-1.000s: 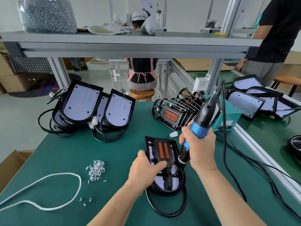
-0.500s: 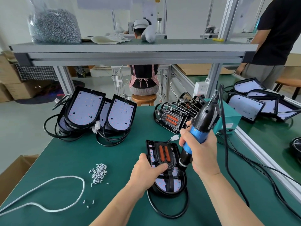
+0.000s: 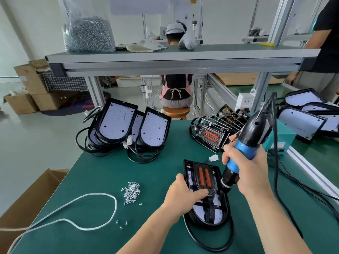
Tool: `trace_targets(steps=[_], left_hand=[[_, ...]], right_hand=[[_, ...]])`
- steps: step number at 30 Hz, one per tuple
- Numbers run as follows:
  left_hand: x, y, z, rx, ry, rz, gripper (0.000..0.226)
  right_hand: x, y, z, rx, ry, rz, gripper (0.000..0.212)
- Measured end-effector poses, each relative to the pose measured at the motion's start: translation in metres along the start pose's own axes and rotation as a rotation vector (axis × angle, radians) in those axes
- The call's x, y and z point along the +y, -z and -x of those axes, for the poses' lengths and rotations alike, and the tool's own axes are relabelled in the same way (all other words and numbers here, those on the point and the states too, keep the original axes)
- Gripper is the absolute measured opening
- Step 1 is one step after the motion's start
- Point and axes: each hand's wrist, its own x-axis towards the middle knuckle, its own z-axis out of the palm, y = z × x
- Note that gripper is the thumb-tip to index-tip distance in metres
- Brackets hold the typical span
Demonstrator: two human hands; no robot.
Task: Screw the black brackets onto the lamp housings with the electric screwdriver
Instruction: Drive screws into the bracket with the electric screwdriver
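Observation:
A lamp housing [image 3: 216,215] lies flat on the green table in front of me, with a black bracket [image 3: 203,176] carrying two orange strips on top of it. My left hand [image 3: 181,197] grips the housing's left edge, its thumb pressing on the bracket. In my right hand [image 3: 251,173] is the blue and black electric screwdriver [image 3: 244,149], tilted, with its tip down at the bracket's right side. The bit itself is hidden behind the chuck. A pile of small silver screws [image 3: 131,192] lies left of the housing.
Several bare housings [image 3: 132,128] with coiled cables lean at the back left. A row of spare brackets [image 3: 214,134] stands at the back right beside a teal box [image 3: 282,142]. A white cord [image 3: 88,215] loops at front left. The screwdriver's cable [image 3: 275,171] hangs right. People work beyond the shelf [image 3: 174,59].
The view has shifted a little with my head. Both hands keep their places on the housing and the screwdriver, whose tip stays at the bracket's right side.

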Motion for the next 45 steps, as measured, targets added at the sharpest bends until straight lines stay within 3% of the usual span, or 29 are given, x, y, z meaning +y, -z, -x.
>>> trace_targets(steps=[3, 12, 14, 16, 18, 22, 32, 34, 40, 45], left_hand=[[-0.005, 0.002, 0.011, -0.006, -0.003, -0.025, 0.054], [-0.018, 0.014, 0.037, 0.08, -0.072, -0.135, 0.069], [-0.026, 0.038, 0.035, 0.201, -0.15, -0.132, 0.049], [-0.039, 0.076, 0.029, 0.3, -0.222, -0.316, 0.008], [-0.056, 0.111, 0.025, 0.3, -0.219, -0.518, 0.017], [-0.073, 0.131, 0.023, 0.196, -0.174, -0.696, 0.017], [-0.076, 0.122, 0.023, 0.17, -0.365, -0.851, 0.011], [-0.072, 0.117, 0.029, 0.156, -0.418, -0.67, 0.015], [-0.03, 0.065, 0.064, -0.082, -0.339, 0.266, 0.016], [-0.021, 0.04, 0.074, -0.151, -0.313, 0.544, 0.026]], right_hand=[[-0.009, 0.003, -0.006, -0.028, 0.016, -0.034, 0.025], [-0.022, -0.002, 0.003, 0.179, 0.04, -0.206, 0.018], [-0.024, -0.002, 0.005, 0.223, 0.045, -0.222, 0.017], [-0.026, -0.003, 0.006, 0.265, 0.056, -0.231, 0.016], [-0.027, -0.004, 0.008, 0.294, 0.063, -0.262, 0.017], [-0.028, -0.01, 0.008, 0.328, 0.071, -0.291, 0.018], [-0.032, -0.021, 0.022, 0.348, 0.056, -0.27, 0.02], [-0.034, -0.021, 0.026, 0.361, 0.043, -0.284, 0.022], [-0.044, -0.026, 0.038, 0.365, 0.028, -0.338, 0.024], [-0.054, -0.028, 0.045, 0.347, 0.017, -0.387, 0.022]])
